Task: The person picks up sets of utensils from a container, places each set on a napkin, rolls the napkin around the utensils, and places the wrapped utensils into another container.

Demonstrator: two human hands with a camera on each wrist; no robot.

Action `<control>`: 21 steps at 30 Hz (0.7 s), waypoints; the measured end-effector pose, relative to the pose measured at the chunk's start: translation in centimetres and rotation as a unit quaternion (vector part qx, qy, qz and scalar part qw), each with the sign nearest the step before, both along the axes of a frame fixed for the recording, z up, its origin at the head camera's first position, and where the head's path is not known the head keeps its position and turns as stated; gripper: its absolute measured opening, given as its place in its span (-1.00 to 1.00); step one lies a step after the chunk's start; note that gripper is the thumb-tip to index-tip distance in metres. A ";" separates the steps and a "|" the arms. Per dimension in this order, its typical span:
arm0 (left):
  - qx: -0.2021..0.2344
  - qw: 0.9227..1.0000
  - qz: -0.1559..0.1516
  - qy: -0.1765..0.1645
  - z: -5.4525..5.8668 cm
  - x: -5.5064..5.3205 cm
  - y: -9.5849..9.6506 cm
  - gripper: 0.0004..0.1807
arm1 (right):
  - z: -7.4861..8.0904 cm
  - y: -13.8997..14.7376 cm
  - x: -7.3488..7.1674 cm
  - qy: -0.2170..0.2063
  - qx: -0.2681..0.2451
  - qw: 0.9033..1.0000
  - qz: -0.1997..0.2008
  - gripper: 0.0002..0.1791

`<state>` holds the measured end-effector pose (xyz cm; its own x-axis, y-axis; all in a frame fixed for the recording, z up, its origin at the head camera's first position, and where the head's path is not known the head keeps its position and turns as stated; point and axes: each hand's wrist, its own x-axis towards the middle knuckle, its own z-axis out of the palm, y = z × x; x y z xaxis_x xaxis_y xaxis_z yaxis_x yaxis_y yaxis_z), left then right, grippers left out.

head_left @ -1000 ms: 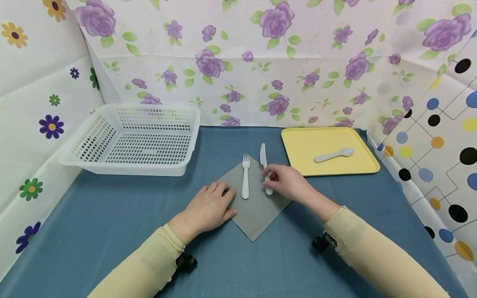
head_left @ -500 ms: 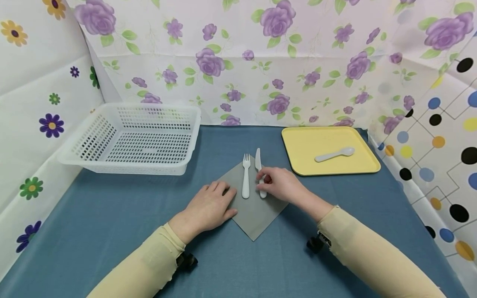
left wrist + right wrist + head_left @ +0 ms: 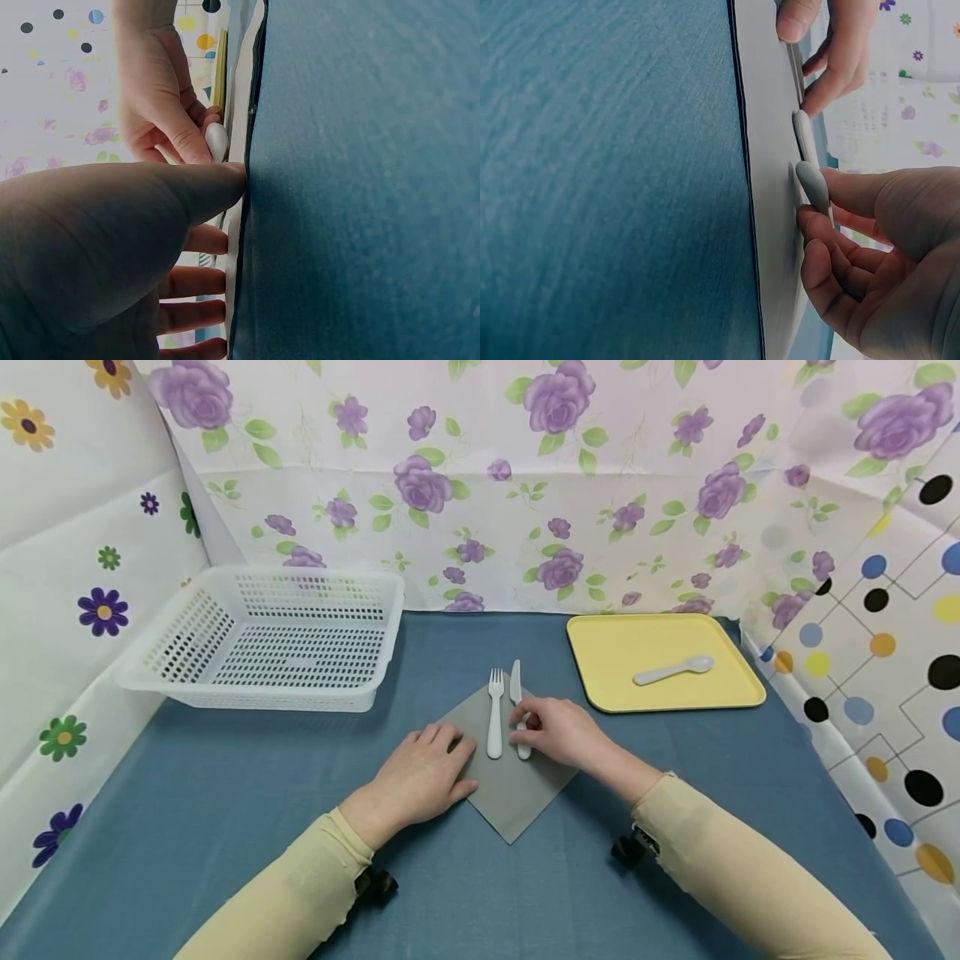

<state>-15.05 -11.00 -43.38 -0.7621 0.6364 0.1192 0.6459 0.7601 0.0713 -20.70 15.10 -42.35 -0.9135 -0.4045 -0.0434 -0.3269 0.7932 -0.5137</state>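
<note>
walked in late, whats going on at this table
A person's right hand pinches a white knife by its handle, beside a white fork lying on a gray sheet. The left hand rests at the sheet's left side. A spoon lies on the yellow tray.

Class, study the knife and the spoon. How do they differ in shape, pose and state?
The knife has a narrow blade; the spoon ends in a rounded bowl. The knife points forward, while the spoon lies nearly crosswise. The right hand pinches the knife over the grey sheet; the spoon lies untouched on the yellow tray. Both are pale.
</note>
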 end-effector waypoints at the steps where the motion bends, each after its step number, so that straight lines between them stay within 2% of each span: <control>1: 0.000 1.000 0.000 0.000 0.0 0.0 0.0 -0.43 | -0.1 0.0 -0.1 0.001 0.000 1.000 0.001 -0.76; 8: -0.001 1.000 0.003 -0.006 0.1 0.0 0.0 -0.42 | -0.1 -0.3 0.1 -0.005 -0.006 1.000 0.003 -0.76; 21: 0.000 1.000 0.004 -0.011 0.3 0.0 0.0 -0.42 | -0.6 -0.5 0.2 0.020 0.009 1.000 0.000 -0.75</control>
<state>-15.00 -10.96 -43.12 -0.7697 0.6303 0.1016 0.6380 0.7654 0.0848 -20.46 14.61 -42.98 -0.9143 -0.4048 -0.0139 -0.3477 0.8019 -0.4859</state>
